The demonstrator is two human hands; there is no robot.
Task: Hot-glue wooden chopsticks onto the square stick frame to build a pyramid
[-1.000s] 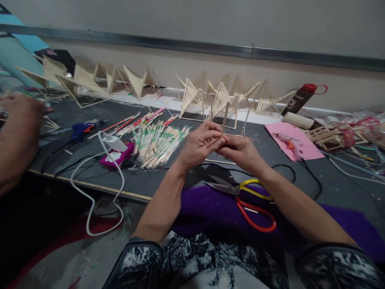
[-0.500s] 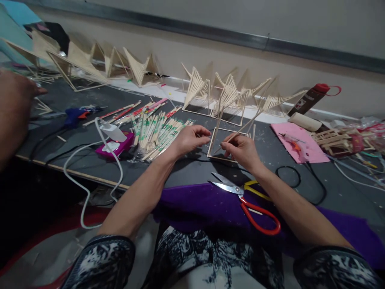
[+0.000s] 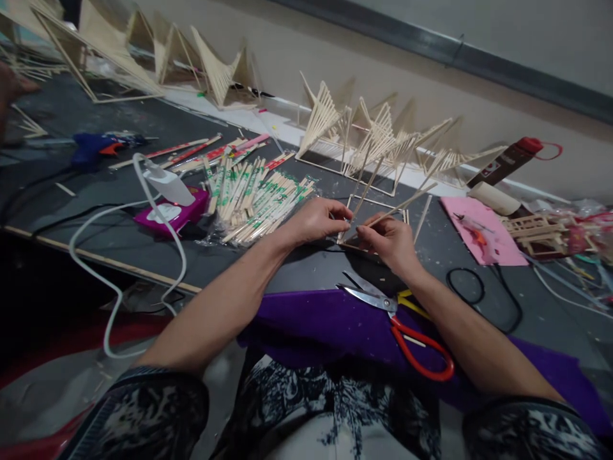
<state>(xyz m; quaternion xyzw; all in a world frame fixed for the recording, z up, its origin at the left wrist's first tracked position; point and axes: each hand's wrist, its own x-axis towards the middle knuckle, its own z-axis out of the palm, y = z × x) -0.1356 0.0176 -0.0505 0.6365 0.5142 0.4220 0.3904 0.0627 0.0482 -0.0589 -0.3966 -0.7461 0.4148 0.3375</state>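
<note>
A small frame of thin wooden sticks (image 3: 378,199) lies on the dark table, with sticks slanting up from its left side. My left hand (image 3: 323,220) is closed, thumb and fingertips pinching at that left corner by a slanting stick. Between the thumb and fingers of my right hand (image 3: 390,241) is a thin wooden stick (image 3: 407,206), its far end pointing up and right over the frame. The near part of the frame is partly hidden by both hands. Scissors (image 3: 390,303) with red and yellow handles rest just below my right hand, on purple cloth (image 3: 306,319).
Paper-wrapped chopsticks (image 3: 258,198) lie left of my hands, beside a magenta power adapter (image 3: 175,214) with a white cable. Finished stick models (image 3: 323,121) line the wall. A glue gun (image 3: 479,233) sits on pink paper (image 3: 512,254); a blue one (image 3: 90,148) lies left, near another person's hand (image 3: 12,86).
My left hand has moved right to the frame's corner and closed its fingers there. My right hand still holds the stick, now tilted lower. The view has shifted and tilted.
</note>
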